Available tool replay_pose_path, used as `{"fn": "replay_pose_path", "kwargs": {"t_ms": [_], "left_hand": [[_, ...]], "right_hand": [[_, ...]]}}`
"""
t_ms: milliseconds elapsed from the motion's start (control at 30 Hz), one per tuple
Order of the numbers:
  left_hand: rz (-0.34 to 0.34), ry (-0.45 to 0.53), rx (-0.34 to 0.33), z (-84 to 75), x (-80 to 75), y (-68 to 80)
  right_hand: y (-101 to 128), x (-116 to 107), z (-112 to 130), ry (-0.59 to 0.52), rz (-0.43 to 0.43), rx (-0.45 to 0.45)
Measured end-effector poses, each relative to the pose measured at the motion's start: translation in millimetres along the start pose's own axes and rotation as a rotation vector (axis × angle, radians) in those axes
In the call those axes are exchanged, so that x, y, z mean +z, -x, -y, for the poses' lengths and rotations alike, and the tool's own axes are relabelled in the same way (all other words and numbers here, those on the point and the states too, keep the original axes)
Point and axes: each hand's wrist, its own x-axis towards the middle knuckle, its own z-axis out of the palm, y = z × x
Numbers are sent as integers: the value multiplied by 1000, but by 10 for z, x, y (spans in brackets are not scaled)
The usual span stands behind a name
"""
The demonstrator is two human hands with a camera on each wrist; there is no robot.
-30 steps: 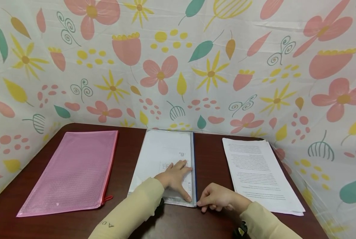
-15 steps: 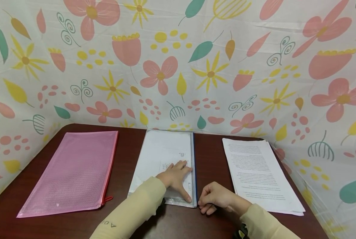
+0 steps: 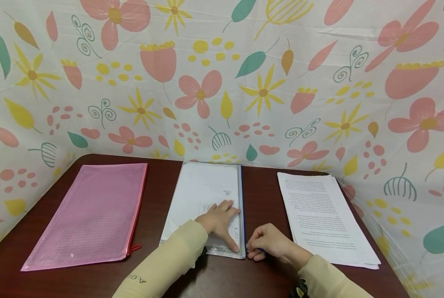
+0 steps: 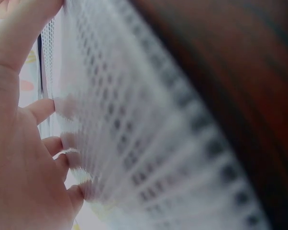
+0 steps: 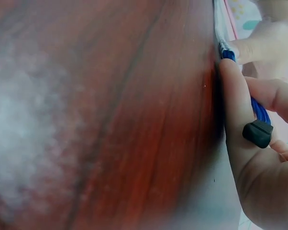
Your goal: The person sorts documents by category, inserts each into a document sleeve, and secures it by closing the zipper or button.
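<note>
A clear mesh zip pouch (image 3: 203, 190) with white sheets inside lies at the table's middle, its blue zipper (image 3: 242, 194) along the right edge. My left hand (image 3: 222, 221) rests flat on the pouch's near half, fingers spread and straight; the left wrist view shows the hand (image 4: 19, 158) on the blurred mesh (image 4: 134, 143). At the pouch's near right corner my right hand (image 3: 253, 248) pinches the zipper pull. In the right wrist view, thumb and forefinger close on the blue cord (image 5: 259, 111), and its black tab (image 5: 258, 133) lies against my fingers.
A pink mesh zip pouch (image 3: 95, 207) lies flat on the left of the dark wooden table (image 3: 263, 190). A stack of printed paper (image 3: 319, 211) sits on the right, close to my right forearm. A flowered cloth backdrop surrounds the table on three sides.
My right hand has edged slightly away from me at the pouch's corner and its fingers have curled tighter round the zipper pull. The left hand has stayed put.
</note>
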Motion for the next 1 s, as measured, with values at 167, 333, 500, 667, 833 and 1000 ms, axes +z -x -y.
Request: {"fn": "replay_pose_path", "kwargs": {"t_ms": [167,333,500,667,833,1000], "left_hand": [[-2,-6,2,-5,-1,7],[-15,-42,-6,-10,0,-3],[-11,-65,-21,-22,-13,-10],[-7,-82,-28,-29,-27,-3],[-5,-89,-29,-32,-32,-2],[-1,-93,-33,-40,-18,-7]], "right_hand": [[-39,-13,19,-9,-52,-6],[-94,-24,42,-21,-89,-20],[-135,-29,50,-26,-111,-31],[-164,-31,57,-26,-145,-34],[-215,-49,54,-19,-176,-43],[-262,-64,49,-6,-207,-36]]}}
